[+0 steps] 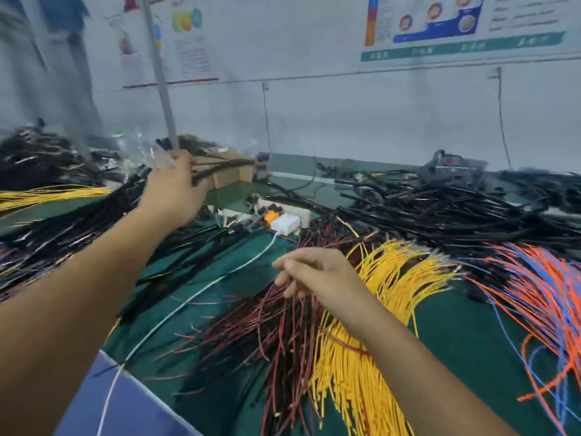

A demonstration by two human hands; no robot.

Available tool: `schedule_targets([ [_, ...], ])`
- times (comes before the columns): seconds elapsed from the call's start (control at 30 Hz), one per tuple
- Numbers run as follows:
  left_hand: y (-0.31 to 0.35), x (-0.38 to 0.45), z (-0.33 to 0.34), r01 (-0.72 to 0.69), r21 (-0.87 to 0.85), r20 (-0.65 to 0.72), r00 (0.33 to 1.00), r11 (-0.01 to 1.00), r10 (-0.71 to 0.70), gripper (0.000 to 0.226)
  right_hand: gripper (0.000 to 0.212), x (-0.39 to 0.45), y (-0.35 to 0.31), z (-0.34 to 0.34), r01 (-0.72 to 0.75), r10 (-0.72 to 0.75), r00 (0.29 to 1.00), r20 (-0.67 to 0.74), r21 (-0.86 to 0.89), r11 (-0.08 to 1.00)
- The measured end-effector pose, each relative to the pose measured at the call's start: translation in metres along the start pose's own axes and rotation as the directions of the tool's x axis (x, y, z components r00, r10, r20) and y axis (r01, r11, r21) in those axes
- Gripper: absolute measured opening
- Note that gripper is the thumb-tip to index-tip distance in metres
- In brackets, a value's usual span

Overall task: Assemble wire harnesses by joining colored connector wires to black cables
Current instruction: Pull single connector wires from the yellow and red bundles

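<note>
My left hand (176, 187) is stretched out to the far left of the green bench and grips a black cable (220, 171) that sticks out to its right; the hand is blurred. My right hand (314, 272) hovers over a pile of dark red and black wires (267, 325), its fingers loosely curled; whether it pinches a wire I cannot tell. A thick bundle of yellow wires (377, 309) lies right of that pile. Orange and blue wires (540, 294) fan out at the far right.
Heaps of black cables lie at the back right (440, 212) and along the left (63, 228). A white power strip (283, 215) with a white plug (285, 224) sits mid-bench, its white cord (188, 300) running toward me. Cardboard boxes (229, 177) and a grey pole (160, 77) stand behind.
</note>
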State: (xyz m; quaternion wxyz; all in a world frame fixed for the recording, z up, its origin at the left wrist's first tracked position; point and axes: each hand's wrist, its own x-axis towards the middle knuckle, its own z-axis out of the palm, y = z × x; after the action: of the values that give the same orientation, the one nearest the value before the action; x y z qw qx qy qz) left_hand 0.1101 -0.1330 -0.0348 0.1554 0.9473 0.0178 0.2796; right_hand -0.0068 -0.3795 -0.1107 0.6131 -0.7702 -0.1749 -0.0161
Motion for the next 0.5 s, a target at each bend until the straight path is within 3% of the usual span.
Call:
schedule_targets([
  [0.1, -0.034, -0.028, 0.041, 0.149, 0.264, 0.266, 0.938, 0.953, -0.22, 0.088, 0.027, 0.001, 0.001, -0.003, 0.005, -0.005, 1.0, -0.005, -0.058, 0.998],
  [0.23, -0.032, -0.061, 0.085, 0.166, 0.269, 0.391, 0.881, 0.949, -0.265, 0.094, 0.026, -0.01, 0.005, -0.023, -0.013, 0.004, 0.996, -0.094, -0.087, 0.996],
  [0.3, -0.009, -0.07, 0.1, 0.191, 0.226, 0.365, 0.893, 0.955, -0.265, 0.089, 0.024, -0.021, 0.011, -0.037, -0.053, 0.038, 0.989, -0.146, -0.103, 0.993],
  [0.43, 0.05, -0.071, 0.122, 0.149, 0.062, 0.108, 0.982, 0.987, -0.155, 0.062, 0.025, -0.05, 0.034, -0.072, -0.164, 0.119, 0.958, -0.259, -0.157, 0.974],
  [0.5, 0.082, -0.073, 0.134, 0.13, -0.111, 0.188, 0.976, 0.985, -0.108, 0.046, 0.024, -0.067, 0.052, -0.087, -0.227, 0.16, 0.928, -0.338, -0.171, 0.959],
])
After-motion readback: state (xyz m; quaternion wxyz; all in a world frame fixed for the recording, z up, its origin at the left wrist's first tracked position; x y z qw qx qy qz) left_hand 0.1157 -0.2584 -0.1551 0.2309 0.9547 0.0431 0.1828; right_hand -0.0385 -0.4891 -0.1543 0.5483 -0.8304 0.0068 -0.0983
